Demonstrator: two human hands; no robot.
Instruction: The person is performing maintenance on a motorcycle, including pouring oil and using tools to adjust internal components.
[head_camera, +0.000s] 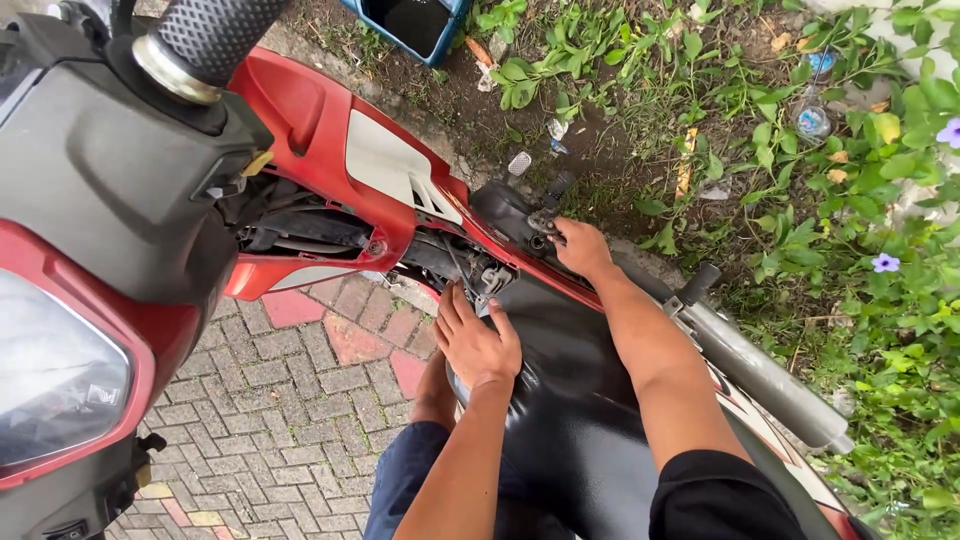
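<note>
A red motorcycle (330, 150) lies across the view, its long axis running from the handlebar and headlight (55, 375) at the left and upper left down to the lower right, where the black seat (570, 400) and the grey exhaust pipe (760, 375) point away toward the bottom right corner. The left hand (475, 340) lies on the front end of the seat, palm down, fingers close together and pointing up and left toward the exposed engine parts (470, 265) just below the red side fairing with its white panel (385, 160); the fingertips sit at the seat's front edge, touching or just beside those parts, and the view does not settle which. The right hand (578, 245) reaches further over the far side of the bike, its fingers curled and pinched around a small dark fitting (545, 222) on the black cover (505, 210) beside the seat's front; what exactly they pinch is too small to tell. A black foot peg (700, 283) sticks out just beside the right forearm. On the near side, below the fairing, a paved brick floor (290, 400) of grey and red blocks gives open room. On the far side, the bike's edge runs close along bare soil and green weeds (850, 250) with small purple flowers, strewn with litter. A blue bin (415, 25) stands at the top, well apart from both hands. The black rubber grip (210, 35) of the handlebar rises at upper left, close to the camera.
</note>
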